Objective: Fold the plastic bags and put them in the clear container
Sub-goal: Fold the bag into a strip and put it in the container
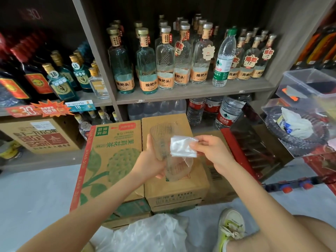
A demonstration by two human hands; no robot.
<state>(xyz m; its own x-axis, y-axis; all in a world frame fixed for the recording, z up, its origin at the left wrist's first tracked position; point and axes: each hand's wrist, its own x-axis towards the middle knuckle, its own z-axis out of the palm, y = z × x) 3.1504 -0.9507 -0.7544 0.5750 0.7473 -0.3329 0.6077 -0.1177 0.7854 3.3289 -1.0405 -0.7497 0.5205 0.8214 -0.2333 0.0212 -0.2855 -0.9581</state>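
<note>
Above two cardboard cartons on the shop floor, head view: both bare hands are raised at mid-frame.

Left hand: fingers curled round the side of the clear container, a ribbed, see-through tub held tilted in the air over the cartons. Which end is its mouth cannot be told from here.

Right hand: thumb and fingertips pinch one edge of the folded plastic bag, a small, flat, whitish square. The bag overlaps the container's right side in this view, outside it; whether the two touch cannot be told.

Below the hands: a green-printed carton on the left, with a plain brown carton touching its right side, both resting on further boxes.

Lower edge of frame: a heap of loose plastic bags, crumpled and translucent, lies on the pale floor between the person's arms. Just beside it on the right stands a shoe with yellow-green laces, and a bare knee fills the corner.

Background: a grey shelf carries rows of glass liquor bottles with orange labels, upright and close together. A green-capped water bottle stands among them. Darker bottles fill the shelving on the left, above red price tags.

Right side: a clear storage bin sits above a second see-through box holding crumpled white material.
</note>
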